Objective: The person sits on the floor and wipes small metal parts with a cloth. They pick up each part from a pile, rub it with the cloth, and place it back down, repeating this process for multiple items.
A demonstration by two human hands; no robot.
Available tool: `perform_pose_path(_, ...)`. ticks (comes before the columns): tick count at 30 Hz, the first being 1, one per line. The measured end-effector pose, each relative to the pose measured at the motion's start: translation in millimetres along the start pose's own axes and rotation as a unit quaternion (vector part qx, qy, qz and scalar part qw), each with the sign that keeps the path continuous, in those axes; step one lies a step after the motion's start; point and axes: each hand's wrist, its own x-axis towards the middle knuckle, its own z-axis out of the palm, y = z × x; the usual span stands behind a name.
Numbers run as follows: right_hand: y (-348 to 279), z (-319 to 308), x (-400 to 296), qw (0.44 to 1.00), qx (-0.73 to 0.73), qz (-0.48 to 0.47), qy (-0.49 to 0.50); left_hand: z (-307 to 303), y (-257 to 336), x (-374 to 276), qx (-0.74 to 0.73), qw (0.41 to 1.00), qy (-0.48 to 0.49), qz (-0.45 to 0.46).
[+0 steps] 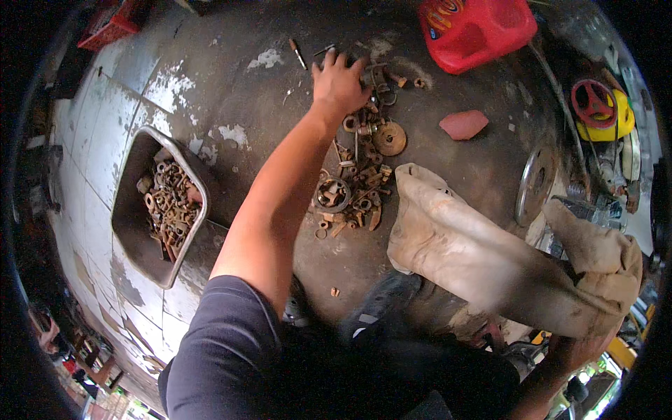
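My left hand (340,86) reaches out palm down, fingers spread, at the far end of a heap of rusty hardware (370,173). Bolts, nuts, washers and rings make up the heap. A thin metal pin (324,50) lies by my fingertips, and a short brown-and-silver rod (297,53) is left of them. What is under the palm is hidden. My right hand (598,344), at the lower right, is mostly covered by a long piece of stained beige cloth or leather (467,247) that it holds up. A round disc (390,139) lies beside the heap.
A cut-open plastic container (126,220) with rusty hardware stands left. A red plastic jug (480,31) is at the far right, with a reddish stone-like piece (464,125) nearer. A metal disc (534,184) and a yellow object with a red wheel (604,113) are further right.
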Motion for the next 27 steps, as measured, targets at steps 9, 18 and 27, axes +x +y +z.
perform_pose_path(9, 13.6, -5.4, 17.2, 0.999, -0.027, -0.039, 0.013, -40.2, -7.8, -139.3, -0.07, 0.981, -0.139, 0.115)
perform_pose_path(18, 6.4, -1.2, 12.5, 0.902, 0.326, 0.265, 0.1, -56.8, 15.0, -76.1, -0.137, 0.983, -0.037, 0.12)
perform_pose_path(27, 11.2, 9.4, -2.0, 0.992, -0.001, 0.116, 0.052, 4.9, 79.6, 31.3, 0.023, 0.985, -0.167, 0.024)
